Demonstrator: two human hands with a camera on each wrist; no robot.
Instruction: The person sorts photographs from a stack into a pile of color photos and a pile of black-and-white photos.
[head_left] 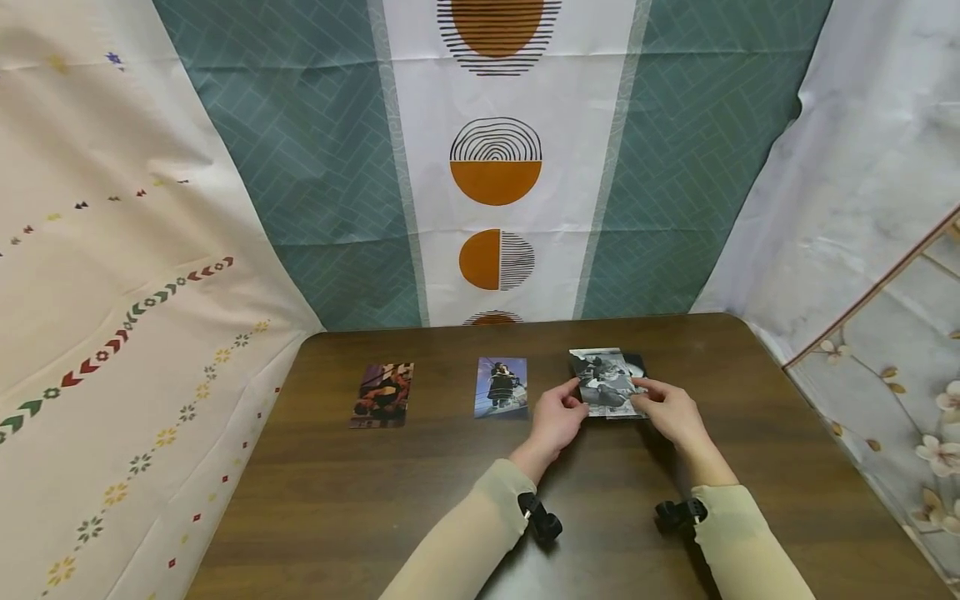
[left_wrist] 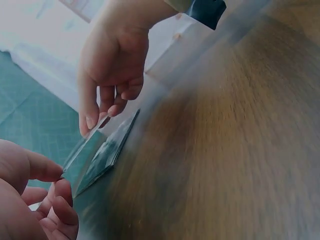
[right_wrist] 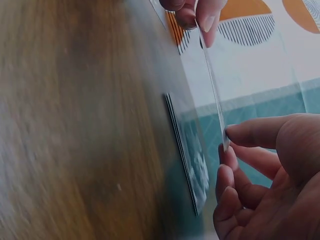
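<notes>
A black-and-white photo print (head_left: 603, 385) is held between both hands at the right of the table. My left hand (head_left: 557, 423) pinches its near left corner between thumb and fingers, and my right hand (head_left: 675, 418) pinches its right edge. Both wrist views show the print nearly edge-on, raised off the table. Below it lies a thin stack of prints (right_wrist: 186, 157), with layered dark edges in the right wrist view. From the head, the held print covers most of that stack, and only a dark corner (head_left: 636, 365) shows.
On the brown wooden table (head_left: 420, 500), a print of a dark-clothed figure against blue (head_left: 501, 387) lies left of my hands. Farther left is a dark reddish print (head_left: 382, 395). A patterned curtain (head_left: 495, 167) hangs behind the table, with cloths at both sides.
</notes>
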